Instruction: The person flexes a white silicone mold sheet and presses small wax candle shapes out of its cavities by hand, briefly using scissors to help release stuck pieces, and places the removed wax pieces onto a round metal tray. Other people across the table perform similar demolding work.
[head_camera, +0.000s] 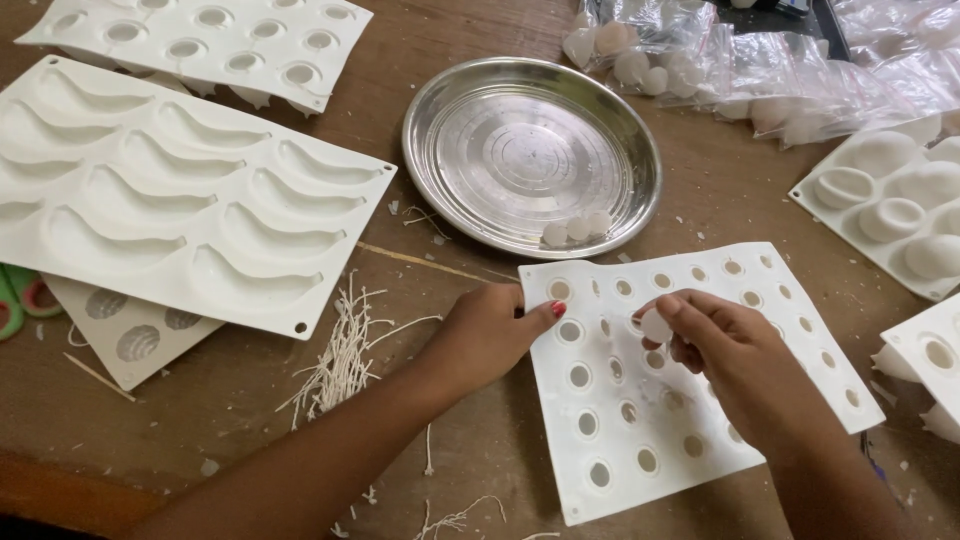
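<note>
White silicone mould sheet (690, 400) with round holes — flat near the desk's (700, 190) near edge. Right hand (735, 355) pinches a small white disc (656, 325) over the sheet; left hand (490, 335) grips the sheet's left edge between thumb and fingers. Beyond: round steel tray (480, 160) holding a few white pieces (577, 229). Left — crescent-cavity mould (170, 190), loose wick strands (340, 360).

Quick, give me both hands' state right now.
Left hand: closed, pinching the left edge of the white mould.
Right hand: closed, holding a small white round piece in its fingertips above the mould.
</note>
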